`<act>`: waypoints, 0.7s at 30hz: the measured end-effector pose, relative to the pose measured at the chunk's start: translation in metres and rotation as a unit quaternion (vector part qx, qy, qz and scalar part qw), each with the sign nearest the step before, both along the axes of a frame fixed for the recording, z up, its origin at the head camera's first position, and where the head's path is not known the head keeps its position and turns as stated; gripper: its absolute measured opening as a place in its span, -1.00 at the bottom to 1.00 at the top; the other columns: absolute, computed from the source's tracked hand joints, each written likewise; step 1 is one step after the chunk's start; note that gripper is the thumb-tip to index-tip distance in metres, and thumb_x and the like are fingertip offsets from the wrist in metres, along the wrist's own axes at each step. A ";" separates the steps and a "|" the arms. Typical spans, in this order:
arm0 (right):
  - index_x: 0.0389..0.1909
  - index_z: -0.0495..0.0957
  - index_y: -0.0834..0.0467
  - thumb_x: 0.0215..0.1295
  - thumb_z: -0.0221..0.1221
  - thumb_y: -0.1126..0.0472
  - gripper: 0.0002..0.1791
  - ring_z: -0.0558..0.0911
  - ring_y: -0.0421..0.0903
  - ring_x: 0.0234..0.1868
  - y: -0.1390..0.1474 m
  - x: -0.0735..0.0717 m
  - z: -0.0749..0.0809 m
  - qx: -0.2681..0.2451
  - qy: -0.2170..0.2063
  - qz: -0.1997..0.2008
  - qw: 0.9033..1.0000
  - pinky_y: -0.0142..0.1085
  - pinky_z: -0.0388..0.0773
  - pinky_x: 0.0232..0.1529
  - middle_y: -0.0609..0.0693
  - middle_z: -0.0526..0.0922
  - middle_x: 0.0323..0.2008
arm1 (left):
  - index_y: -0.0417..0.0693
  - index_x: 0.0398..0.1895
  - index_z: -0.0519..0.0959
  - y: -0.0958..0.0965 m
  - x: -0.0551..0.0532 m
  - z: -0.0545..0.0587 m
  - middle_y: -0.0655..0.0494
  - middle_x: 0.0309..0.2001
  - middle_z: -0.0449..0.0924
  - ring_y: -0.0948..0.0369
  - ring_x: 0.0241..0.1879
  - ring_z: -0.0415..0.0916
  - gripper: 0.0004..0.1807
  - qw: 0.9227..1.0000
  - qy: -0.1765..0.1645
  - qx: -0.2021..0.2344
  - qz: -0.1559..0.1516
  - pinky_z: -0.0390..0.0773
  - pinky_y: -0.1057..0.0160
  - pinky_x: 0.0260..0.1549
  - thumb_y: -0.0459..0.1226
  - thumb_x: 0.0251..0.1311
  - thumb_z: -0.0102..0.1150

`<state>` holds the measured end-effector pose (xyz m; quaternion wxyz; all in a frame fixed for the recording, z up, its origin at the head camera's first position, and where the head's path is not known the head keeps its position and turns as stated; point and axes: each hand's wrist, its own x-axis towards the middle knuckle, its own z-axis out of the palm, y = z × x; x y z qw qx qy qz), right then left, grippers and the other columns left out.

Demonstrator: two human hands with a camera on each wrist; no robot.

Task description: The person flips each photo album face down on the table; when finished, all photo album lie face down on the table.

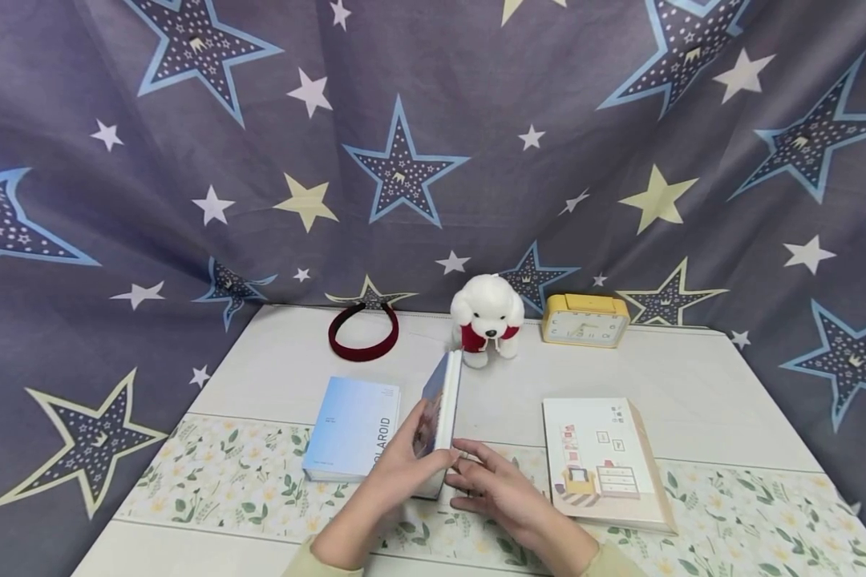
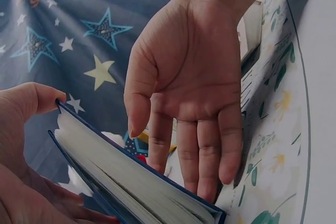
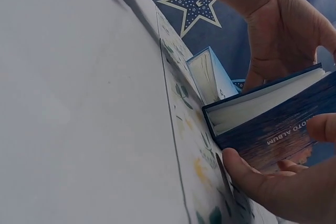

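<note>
A dark blue photo album (image 1: 453, 401) stands tilted on edge over the floral strip, its page edges showing in the left wrist view. My left hand (image 1: 400, 465) grips it, thumb on one cover and fingers round the other. My right hand (image 1: 501, 493) is just right of the album, fingers loosely extended and holding nothing. The right wrist view shows the lettered cover (image 3: 289, 137), with my right fingertips close to its lower edge. Left of the album lies a light blue Polaroid album (image 1: 354, 429), partly covered by my left hand.
A white illustrated album (image 1: 595, 457) lies to the right. Along the back are a dark red headband (image 1: 363, 353), a white plush dog (image 1: 487, 316) in red and a yellow alarm clock (image 1: 586, 322). Behind the table hangs a star-patterned curtain (image 1: 433, 256).
</note>
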<state>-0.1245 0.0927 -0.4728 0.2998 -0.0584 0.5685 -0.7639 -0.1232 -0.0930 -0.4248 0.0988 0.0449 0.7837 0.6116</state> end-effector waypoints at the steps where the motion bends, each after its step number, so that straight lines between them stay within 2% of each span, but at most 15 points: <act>1: 0.47 0.02 0.30 0.44 0.07 0.04 -0.25 0.51 0.01 0.14 -0.001 0.000 0.000 0.001 0.002 0.002 1.000 -0.04 0.51 0.12 0.08 0.48 0.15 | -0.11 0.56 -0.08 -0.001 -0.001 0.000 -0.35 0.47 0.00 -0.24 0.44 -0.04 0.02 1.000 0.003 0.005 -0.004 0.05 -0.24 0.32 -0.14 0.10 0.27; 5: 0.47 0.04 0.28 0.44 0.08 0.05 -0.26 0.52 0.02 0.15 -0.006 0.000 -0.001 0.003 0.001 0.003 1.000 -0.03 0.52 0.10 0.09 0.48 0.17 | -0.12 0.56 -0.09 -0.005 -0.001 0.002 -0.33 0.46 0.03 -0.25 0.43 -0.03 0.01 1.000 0.007 0.023 -0.008 0.02 -0.27 0.32 -0.20 0.09 0.25; 11: 0.50 -0.01 0.28 0.44 0.09 0.05 -0.23 0.50 0.06 0.18 -0.010 -0.001 -0.001 0.003 -0.003 -0.002 1.000 -0.03 0.53 0.09 0.13 0.45 0.24 | -0.15 0.56 -0.15 -0.009 0.001 0.004 -0.35 0.45 0.07 -0.25 0.43 -0.01 0.04 0.999 -0.011 0.051 0.003 0.00 -0.27 0.32 -0.23 0.07 0.24; 16: 0.51 -0.05 0.28 0.45 0.07 0.06 -0.22 0.50 0.03 0.17 -0.012 -0.001 0.000 0.003 -0.003 -0.006 1.000 -0.05 0.52 0.10 0.25 0.30 0.37 | -0.11 0.56 -0.15 -0.011 0.002 0.006 -0.34 0.45 0.05 -0.28 0.40 0.05 0.03 0.998 -0.018 0.065 0.019 0.08 -0.30 0.28 -0.29 0.07 0.23; 21: 0.50 -0.04 0.31 0.47 0.05 0.06 -0.23 0.51 0.06 0.17 -0.011 0.000 0.001 0.010 0.005 -0.015 1.000 -0.03 0.49 0.14 0.33 0.21 0.40 | -0.13 0.56 -0.16 -0.016 0.001 0.007 -0.36 0.45 0.05 -0.27 0.37 0.12 -0.01 0.996 -0.013 0.090 0.022 0.19 -0.23 0.27 -0.33 0.10 0.17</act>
